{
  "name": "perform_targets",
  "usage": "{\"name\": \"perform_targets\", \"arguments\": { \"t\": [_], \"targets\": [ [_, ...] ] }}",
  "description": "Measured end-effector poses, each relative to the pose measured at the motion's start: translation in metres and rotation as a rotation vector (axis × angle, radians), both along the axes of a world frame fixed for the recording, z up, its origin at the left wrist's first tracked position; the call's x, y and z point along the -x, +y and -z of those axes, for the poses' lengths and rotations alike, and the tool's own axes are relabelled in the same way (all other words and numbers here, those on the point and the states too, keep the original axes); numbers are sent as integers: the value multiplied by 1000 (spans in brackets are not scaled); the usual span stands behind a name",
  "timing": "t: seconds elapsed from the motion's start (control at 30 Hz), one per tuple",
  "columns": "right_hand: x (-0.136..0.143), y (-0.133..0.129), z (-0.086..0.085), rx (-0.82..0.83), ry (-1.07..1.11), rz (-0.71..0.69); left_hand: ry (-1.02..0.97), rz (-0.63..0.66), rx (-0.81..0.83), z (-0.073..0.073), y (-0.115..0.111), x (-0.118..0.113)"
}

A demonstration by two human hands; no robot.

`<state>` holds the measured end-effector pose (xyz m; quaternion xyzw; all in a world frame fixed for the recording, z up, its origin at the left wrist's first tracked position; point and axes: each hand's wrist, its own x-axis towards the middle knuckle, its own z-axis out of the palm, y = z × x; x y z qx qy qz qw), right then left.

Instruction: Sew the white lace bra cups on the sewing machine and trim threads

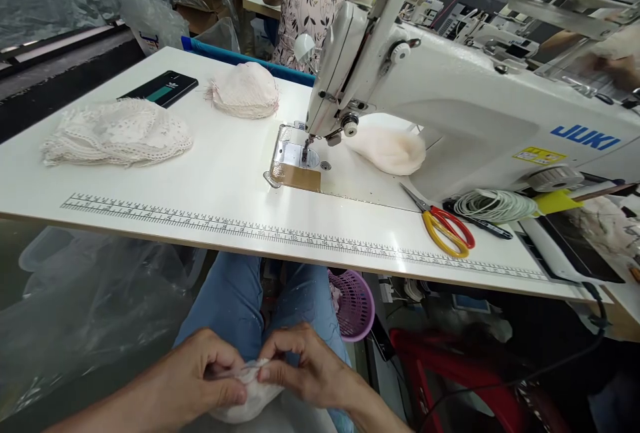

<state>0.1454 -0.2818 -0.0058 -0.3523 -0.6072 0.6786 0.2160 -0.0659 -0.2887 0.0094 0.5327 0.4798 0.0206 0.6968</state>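
Over my lap, a small piece of white fabric (245, 410) is held between both hands, below the table's front edge. My left hand (203, 373) pinches its left side between thumb and fingers. From the right, my right hand (300, 366) grips the upper edge with thumb and forefinger, close to the left fingertips. The fabric bulges softly beneath the fingers, and its lower part runs near the bottom of the view. Folds and fingers hide part of the held edge.
A sewing machine (450, 86) stands on the white table (225, 186). On the tabletop lie a lace stack (120, 130), a fabric stack (245, 90), a phone (165, 88), a cream pad (393, 150) and scissors (445, 226). A purple basket (357, 306) stands below; another person (305, 6) is behind.
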Motion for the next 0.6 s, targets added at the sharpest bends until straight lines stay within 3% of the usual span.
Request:
{"name": "perform_targets", "arguments": {
  "t": [0.17,0.6],
  "targets": [
    [-8,-3,-5,-74,-6,48,19,9,-30,6,-2,2],
    [0,-3,-5,-76,-3,11,60,68,-31,-6,-1,-3]
  ]
}}
